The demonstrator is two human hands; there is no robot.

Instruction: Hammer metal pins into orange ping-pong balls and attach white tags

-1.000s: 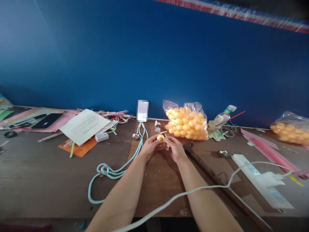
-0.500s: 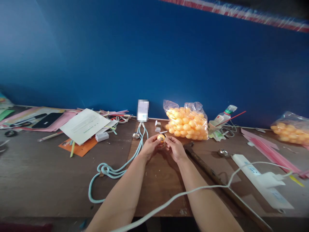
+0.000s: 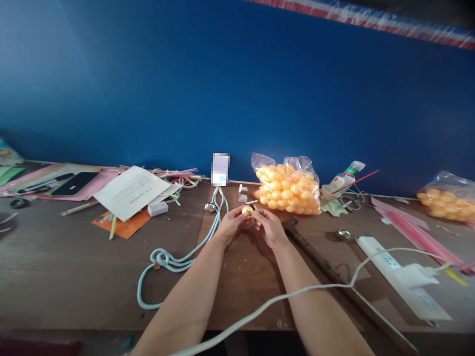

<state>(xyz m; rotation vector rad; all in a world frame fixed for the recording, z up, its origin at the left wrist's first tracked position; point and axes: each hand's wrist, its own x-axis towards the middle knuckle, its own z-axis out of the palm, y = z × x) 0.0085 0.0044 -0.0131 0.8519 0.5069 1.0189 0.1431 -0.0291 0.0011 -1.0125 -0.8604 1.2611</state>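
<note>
The left hand [image 3: 233, 225] is closed on a yellow ball [image 3: 246, 211], its thumb laid over the top. The right hand [image 3: 269, 228] sits just beside it, fingers bent toward the ball; the fingertips are too small to show whether they pinch anything. The ball is near the back of the counter [image 3: 241, 291], in front of a clear bag [image 3: 287, 189] of similar balls that stands close to the blue wall [image 3: 222, 89]. A small white box [image 3: 242, 193] is behind the left hand, so room at the back is tight. Toward the front edge, between the forearms, there is a wide stretch of brown wood (a few pale specks on it). On the left, a light blue cord [image 3: 213, 228] runs close to the arm; on the right, a hammer [image 3: 315, 255] slants to the front edge, with a power strip [image 3: 388, 262] beyond it. A white cable [image 3: 315, 288] crosses the right forearm and narrows the space there
</note>
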